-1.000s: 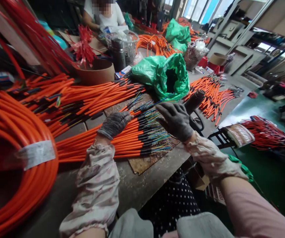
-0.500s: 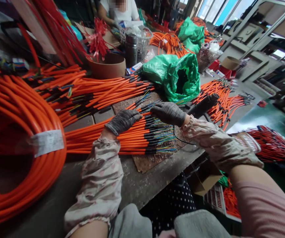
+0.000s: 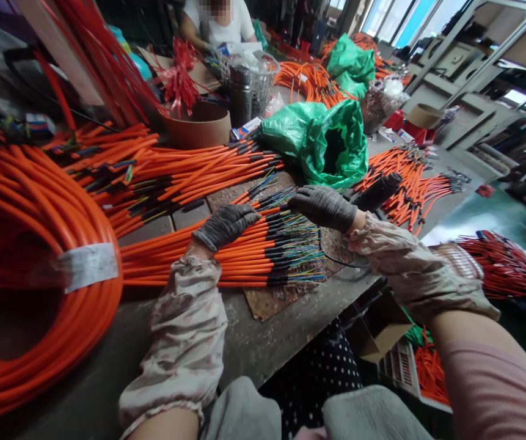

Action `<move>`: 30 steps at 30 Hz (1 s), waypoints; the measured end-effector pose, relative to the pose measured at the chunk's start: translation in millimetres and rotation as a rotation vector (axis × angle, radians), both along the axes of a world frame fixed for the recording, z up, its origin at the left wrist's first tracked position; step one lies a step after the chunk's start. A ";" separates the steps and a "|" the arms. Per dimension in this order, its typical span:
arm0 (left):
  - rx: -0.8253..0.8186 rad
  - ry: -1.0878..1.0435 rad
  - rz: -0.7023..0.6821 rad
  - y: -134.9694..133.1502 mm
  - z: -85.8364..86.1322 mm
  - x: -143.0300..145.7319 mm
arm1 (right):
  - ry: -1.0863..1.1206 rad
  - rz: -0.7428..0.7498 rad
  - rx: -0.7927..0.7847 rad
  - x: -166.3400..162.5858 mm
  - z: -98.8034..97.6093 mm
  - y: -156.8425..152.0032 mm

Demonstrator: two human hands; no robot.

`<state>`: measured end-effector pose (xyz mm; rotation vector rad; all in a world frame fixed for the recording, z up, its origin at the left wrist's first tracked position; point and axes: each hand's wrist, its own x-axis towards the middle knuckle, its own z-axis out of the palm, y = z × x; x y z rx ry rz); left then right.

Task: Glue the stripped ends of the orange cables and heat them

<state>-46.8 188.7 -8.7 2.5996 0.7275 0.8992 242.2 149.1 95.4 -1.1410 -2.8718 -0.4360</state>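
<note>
In a grey glove, my left hand [image 3: 226,226] is closed around an orange cable near its black-sleeved end, at the upper side of a fanned row of orange cables [image 3: 244,264]. Thin blue, yellow-green and other wires [image 3: 303,241] stick out of the black sleeves to the right. My right hand [image 3: 324,206], gloved too, is just beyond those tips, fingers bent together and pointing left. Whatever its fingertips may pinch is too small to make out. The cable ends rest over a worn brown board [image 3: 267,302].
A large coil of orange cable [image 3: 84,330] with a white label lies at left. Behind the hands are a green plastic bag [image 3: 308,131], a dark cylindrical tool [image 3: 379,190], more orange cable bundles [image 3: 217,168] and a cardboard ring [image 3: 198,128]. Across the table sits a person [image 3: 228,24].
My right hand has moved a little to the right, away from my left hand, along the wire ends. My left hand stays nearly where it was, still closed on the cable.
</note>
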 end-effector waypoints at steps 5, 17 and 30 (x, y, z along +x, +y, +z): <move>-0.162 0.009 0.099 -2.0 2.9 0.0 | -0.113 -0.079 0.027 -2.3 4.5 3.8; -0.163 0.202 0.565 12.4 -17.2 3.1 | 0.239 -0.465 0.111 44.5 -35.2 -57.2; -0.283 0.323 0.452 10.4 -19.4 5.7 | 0.301 -1.252 0.019 157.4 -106.3 -100.5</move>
